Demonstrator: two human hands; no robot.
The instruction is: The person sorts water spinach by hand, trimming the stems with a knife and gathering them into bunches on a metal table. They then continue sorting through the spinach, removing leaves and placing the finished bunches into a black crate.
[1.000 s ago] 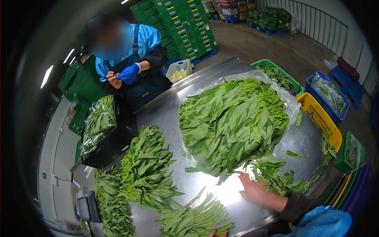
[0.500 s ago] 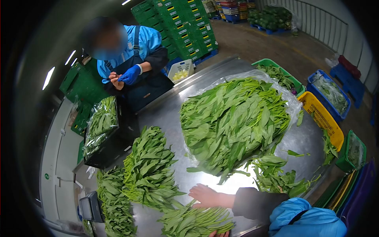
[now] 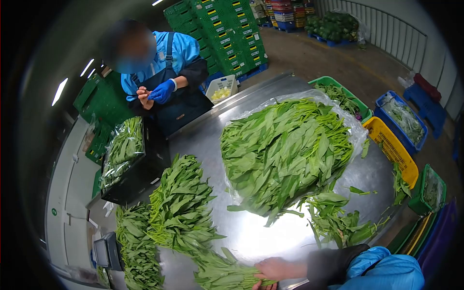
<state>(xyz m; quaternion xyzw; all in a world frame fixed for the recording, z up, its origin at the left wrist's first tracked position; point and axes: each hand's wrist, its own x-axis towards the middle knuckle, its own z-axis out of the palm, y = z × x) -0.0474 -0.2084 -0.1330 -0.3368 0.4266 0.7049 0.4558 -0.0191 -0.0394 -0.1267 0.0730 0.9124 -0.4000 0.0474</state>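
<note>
A bunch of water spinach, with long narrow leaves and pale stems, lies at the near edge of the metal table. My right hand closes over its cut stem ends. My left hand shows only as fingers at the bottom edge, curled against the same stems from below; the rest is out of frame. Leaves of this bunch touch a longer row of water spinach. Another row of greens runs along its left. A big heap of water spinach rests on clear plastic beyond my hands.
Loose leaves and stems lie right of the heap. A yellow crate and a green crate stand along the right edge. Opposite, a person wearing one blue glove stands behind a black crate of bagged greens. A scale sits left.
My right hand has moved from the leaves toward the lower right, onto the stem ends, and its spread fingers have closed. My left hand stays at the stems.
</note>
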